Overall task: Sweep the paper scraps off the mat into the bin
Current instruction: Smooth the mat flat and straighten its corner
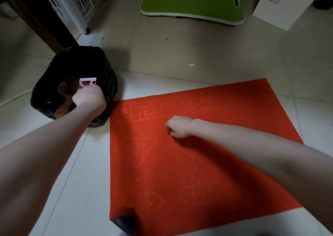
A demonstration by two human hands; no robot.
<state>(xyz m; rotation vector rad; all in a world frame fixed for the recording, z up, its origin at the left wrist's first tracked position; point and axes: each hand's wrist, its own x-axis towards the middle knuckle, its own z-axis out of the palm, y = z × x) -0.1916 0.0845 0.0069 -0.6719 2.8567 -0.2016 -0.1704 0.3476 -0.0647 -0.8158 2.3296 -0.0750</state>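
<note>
You look down on a dimly lit floor [162,55] of large pale tiles with thin grout lines. At upper left a dark wooden post [41,18] slants across, with a white lattice crate [79,3] just beside it. Far ahead lies a green board [194,3] edged in white, perhaps a lap table. A white cabinet [281,5] stands at upper right. A pale cord [14,98] crosses the tiles at left.

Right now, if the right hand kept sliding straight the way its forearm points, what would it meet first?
Only bare red mat, then probably the black-lined bin beside the mat's corner, close to the left hand; depth is unclear.
</note>
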